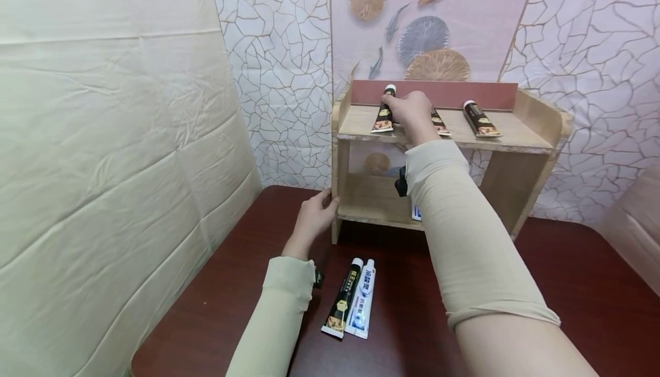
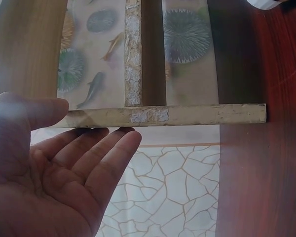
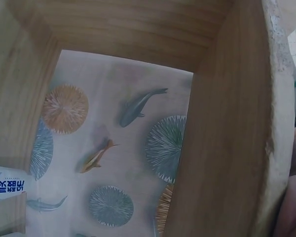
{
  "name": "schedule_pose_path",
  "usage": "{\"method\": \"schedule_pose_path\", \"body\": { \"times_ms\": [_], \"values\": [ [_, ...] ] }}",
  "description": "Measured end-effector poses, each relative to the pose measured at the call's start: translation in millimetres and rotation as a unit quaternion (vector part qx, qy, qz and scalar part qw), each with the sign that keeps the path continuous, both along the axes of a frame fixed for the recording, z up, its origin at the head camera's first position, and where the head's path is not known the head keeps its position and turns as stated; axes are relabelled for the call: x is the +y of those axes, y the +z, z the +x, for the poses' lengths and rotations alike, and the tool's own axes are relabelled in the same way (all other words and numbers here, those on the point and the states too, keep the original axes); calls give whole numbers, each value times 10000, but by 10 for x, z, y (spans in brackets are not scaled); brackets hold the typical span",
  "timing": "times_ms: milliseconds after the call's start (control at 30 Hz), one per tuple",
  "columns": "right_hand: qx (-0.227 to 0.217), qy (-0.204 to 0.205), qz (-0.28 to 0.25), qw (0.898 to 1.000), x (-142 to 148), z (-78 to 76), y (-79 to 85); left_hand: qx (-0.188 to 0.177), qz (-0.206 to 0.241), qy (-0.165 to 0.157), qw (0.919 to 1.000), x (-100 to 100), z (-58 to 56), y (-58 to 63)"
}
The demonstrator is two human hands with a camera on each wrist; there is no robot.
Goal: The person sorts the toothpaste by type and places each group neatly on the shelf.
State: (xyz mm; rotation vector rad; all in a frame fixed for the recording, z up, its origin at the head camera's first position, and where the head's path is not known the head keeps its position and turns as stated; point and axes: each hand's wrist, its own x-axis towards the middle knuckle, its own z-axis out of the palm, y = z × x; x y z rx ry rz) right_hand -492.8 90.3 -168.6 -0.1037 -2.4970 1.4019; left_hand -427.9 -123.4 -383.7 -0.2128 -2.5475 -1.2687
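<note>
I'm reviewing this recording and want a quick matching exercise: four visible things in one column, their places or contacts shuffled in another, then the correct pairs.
Things
1. Left hand
2. Right hand
3. Fully visible white tube
4. Red strip

Places and contacts
A. Beside a black tube on the table
B. Along the back of the wooden rack, at its top board
C. Pinching another black tube at the top board
D. Touching the rack's left side

Pairs: 1-D, 2-C, 3-A, 4-B
</note>
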Motion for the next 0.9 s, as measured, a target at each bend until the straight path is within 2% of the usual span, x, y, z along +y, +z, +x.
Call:
{"method": "schedule_pose_path", "body": {
  "times_ms": [133, 367, 533, 733, 900],
  "values": [
    [-5, -165, 134, 9998, 11, -14, -8, -9, -15, 14, 10000, 5, -3, -19],
    [-63, -354, -399, 9986, 24, -58, -1, 20, 40, 19, 10000, 9, -3, -14],
    [30, -500, -78, 9987, 57, -60, 13, 2, 16, -49, 10000, 15, -4, 11],
    [80, -487, 56, 9988, 73, -74, 20, -19, 55, -39, 10000, 14, -8, 25],
    [-2, -265, -256, 9993, 110, -106, -2, -61, 4, -13, 10000, 10, -16, 7]
  ]
}}
